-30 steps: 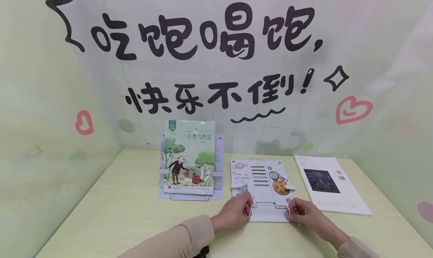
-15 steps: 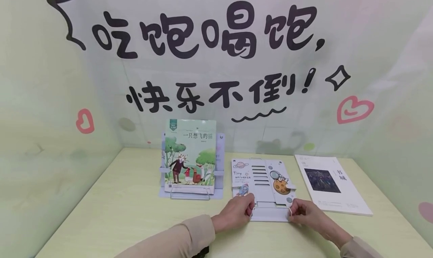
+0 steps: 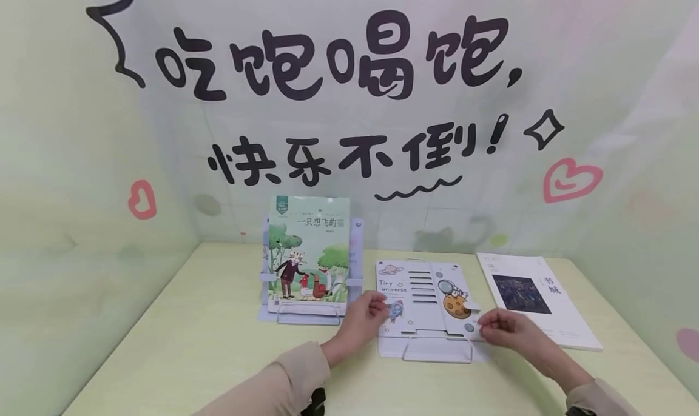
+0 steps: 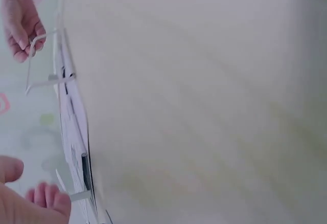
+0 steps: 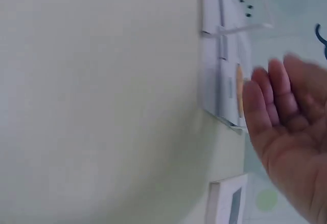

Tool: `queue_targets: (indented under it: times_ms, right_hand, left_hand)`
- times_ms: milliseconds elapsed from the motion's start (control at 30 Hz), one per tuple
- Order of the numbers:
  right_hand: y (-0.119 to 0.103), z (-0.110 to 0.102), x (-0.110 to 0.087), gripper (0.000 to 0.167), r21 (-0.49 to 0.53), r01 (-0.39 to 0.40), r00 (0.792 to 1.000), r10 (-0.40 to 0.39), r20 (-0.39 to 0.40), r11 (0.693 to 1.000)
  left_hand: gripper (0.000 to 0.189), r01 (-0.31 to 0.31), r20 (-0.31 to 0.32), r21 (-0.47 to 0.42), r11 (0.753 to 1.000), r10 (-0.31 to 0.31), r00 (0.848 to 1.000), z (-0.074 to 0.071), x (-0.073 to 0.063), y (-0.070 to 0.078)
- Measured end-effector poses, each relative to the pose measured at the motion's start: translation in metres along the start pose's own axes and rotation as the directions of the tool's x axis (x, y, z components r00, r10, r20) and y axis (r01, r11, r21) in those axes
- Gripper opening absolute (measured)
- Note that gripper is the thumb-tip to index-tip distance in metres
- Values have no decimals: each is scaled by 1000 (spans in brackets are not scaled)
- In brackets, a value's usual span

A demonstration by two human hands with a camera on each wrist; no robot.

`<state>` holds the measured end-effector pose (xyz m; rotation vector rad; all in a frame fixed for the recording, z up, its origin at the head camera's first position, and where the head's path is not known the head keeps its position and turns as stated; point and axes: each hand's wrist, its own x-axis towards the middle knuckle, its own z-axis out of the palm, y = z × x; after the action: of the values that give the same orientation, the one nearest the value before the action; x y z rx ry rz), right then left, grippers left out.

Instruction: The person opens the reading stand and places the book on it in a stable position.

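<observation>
"Two cuffed sleeves [image 3: 273,382] lie closest to us. What's beyond them?"

"Half a second ago both hands were down at the wire prop [image 3: 437,362]. Now the left hand [image 3: 357,325] has shifted up to the left edge of the white stand [image 3: 423,320], by its printed rocket [image 3: 395,310], and the right hand [image 3: 516,337] sits just beside the right edge."

"And the fingers?"

"Left: thumb well apart from the rest, nothing gripped. Right: lined up side by side, gently bent, nothing between them. Whether either brushes the stand, I can't tell."

"So what does that mean?"

"I'd judge the work on the wire is finished: it juts from the stand's front, unheld, and attention seems to have gone to the sides."

"Where's that stand, exactly?"

"On the tabletop [image 3: 218,319], between the lilac stand [image 3: 356,246] and the white book [image 3: 562,322], which lies flat."

"Count for me."

"Two stands, one wire prop on each. Two books: the white one, and a green book [image 3: 308,240] propped on the lilac stand. Farthest off, one backdrop [image 3: 262,3] with two lines of black lettering [image 3: 377,152] and two pink hearts [image 3: 143,185]."
</observation>
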<state>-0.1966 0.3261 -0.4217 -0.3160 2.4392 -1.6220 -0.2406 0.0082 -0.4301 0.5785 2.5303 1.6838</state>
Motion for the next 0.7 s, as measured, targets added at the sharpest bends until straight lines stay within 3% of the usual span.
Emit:
queue_targets:
  times_ms: [133,267,467,700]
  right_hand:
    - [-5,-10,12,34,32,-100,971,105,-216,994]
    - [-3,-11,28,35,-23,-160,935,144,-325,987]
    - [3,-9,47,34,-51,-214,907,179,-381,976]
    - [4,-7,61,33,-73,-283,906,242,-348,956]
  left_hand:
    - [38,55,-114,-22,998,-57,992,2,12,2]
    - [42,126,-155,-17,992,-127,980,12,19,2]
    - [45,234,-189,-32,972,-236,953,25,29,2]
    - [46,319,-216,-28,947,-317,923,30,35,4]
